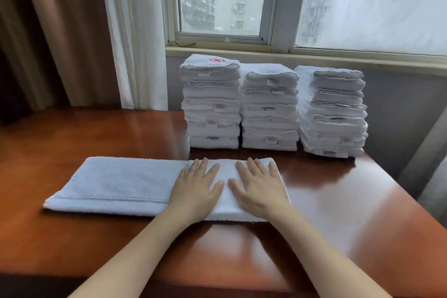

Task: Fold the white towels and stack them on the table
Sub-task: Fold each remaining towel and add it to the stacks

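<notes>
A white towel [121,184] lies flat on the brown wooden table [338,213] as a long folded strip running left to right. My left hand [197,189] and my right hand [257,189] press side by side on its right part, palms down with fingers straight and spread. Behind the towel stand three tall stacks of folded white towels: the left stack [211,104], the middle stack [269,109] and the right stack [335,113].
The stacks stand against the wall under a window sill [290,55]. A white sheer curtain [135,31] and a brown drape [60,31] hang at the back left. The table's near edge [217,285] is below my forearms.
</notes>
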`<state>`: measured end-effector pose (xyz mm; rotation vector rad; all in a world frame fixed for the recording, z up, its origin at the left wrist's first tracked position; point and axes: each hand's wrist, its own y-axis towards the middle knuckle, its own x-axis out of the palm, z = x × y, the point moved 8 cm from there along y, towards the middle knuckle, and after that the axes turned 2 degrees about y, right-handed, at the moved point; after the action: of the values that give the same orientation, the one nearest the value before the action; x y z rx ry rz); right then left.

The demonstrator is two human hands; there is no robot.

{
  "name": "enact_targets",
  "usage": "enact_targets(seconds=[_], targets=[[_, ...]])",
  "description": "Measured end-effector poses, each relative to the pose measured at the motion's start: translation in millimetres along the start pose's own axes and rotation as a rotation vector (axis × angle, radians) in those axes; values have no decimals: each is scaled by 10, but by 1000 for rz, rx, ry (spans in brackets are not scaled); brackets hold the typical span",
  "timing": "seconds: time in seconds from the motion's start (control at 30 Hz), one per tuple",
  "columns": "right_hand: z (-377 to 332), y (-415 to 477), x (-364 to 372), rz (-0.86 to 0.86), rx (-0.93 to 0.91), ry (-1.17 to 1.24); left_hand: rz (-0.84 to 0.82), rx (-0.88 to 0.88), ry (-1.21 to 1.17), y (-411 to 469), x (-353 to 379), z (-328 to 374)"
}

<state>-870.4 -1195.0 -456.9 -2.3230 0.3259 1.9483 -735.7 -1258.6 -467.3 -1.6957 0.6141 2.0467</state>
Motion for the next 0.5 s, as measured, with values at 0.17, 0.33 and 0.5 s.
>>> enact_targets(seconds=[0.17,0.33,0.5], targets=[[13,-22,-23,-37,8,11,-13,74,-286,-96,-125,-80],[-334,12,-78,-31,-48,84,191,-92,-423,-322,-497,-882],[-1265,137,50,-36,-278,130,199,-409,-271,-615,-683,-1850]])
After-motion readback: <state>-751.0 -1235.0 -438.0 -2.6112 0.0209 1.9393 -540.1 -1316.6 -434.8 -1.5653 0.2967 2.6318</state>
